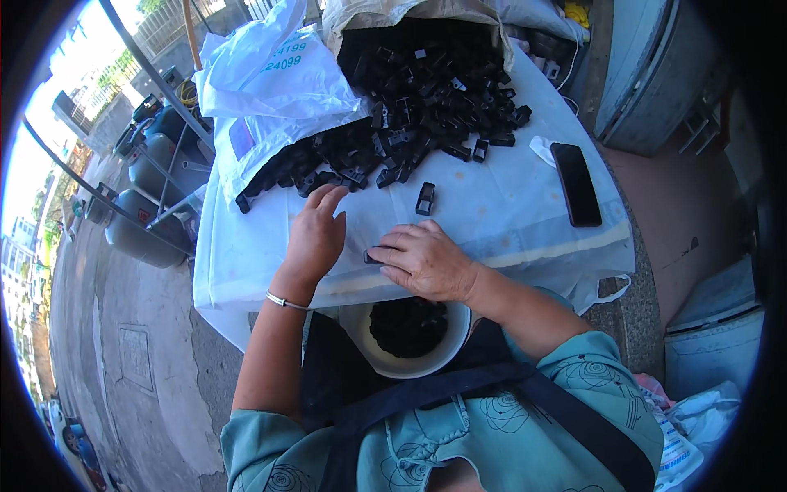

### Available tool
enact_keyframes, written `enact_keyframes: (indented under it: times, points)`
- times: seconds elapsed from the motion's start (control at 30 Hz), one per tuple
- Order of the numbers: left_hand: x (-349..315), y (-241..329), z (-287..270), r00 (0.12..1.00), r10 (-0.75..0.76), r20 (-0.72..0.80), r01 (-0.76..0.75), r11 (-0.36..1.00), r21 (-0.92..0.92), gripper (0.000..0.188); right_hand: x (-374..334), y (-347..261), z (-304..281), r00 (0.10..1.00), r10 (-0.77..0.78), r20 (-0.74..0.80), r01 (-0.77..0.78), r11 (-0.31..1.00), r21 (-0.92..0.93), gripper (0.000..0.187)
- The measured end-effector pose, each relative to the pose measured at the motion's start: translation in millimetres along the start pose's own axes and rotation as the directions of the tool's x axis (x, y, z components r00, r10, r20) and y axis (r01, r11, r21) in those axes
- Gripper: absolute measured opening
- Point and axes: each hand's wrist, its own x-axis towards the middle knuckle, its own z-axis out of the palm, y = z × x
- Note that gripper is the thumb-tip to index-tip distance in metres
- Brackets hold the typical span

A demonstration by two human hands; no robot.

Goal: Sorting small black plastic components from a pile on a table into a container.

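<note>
My left hand (pixel 316 238) reaches to the near edge of a pile of small black plastic parts (pixel 410 123), its fingers extended and the thumb apart; no part shows in its grasp. Closer to me, over the table's front, my right hand (pixel 426 261) closes its fingers on a black plastic part (pixel 371 257), of which just one end shows past the fingertips. A single black part (pixel 425 198) lies by itself between the pile and my right hand. Below the table edge, at my lap, a white bowl (pixel 456 338) holds a dark mass of small black pieces (pixel 408 326).
The pile spills from a white sack (pixel 270 90) onto a white plastic sheet (pixel 500 213) covering the table. A black phone (pixel 576 185) lies on the right side. Grey gas cylinders (pixel 143 225) stand on the left, and a plastic bag (pixel 705 426) is at lower right.
</note>
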Motion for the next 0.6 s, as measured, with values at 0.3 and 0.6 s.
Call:
enact_keyframes:
  times: [0.3, 0.6]
  points:
    - [27.3, -7.3, 21.4, 0.991, -0.128, 0.021, 0.116, 0.946, 0.303, 0.021, 6.3, 45.1, -10.0, 0.908, 0.412, -0.067, -0.415, 0.872, -0.260, 0.028]
    - [-7.6, -7.4, 24.3, 0.946, 0.322, 0.024, -0.322, 0.947, 0.006, 0.017, 27.2, 34.3, -26.0, 0.728, 0.630, 0.271, -0.628, 0.771, -0.107, 0.023]
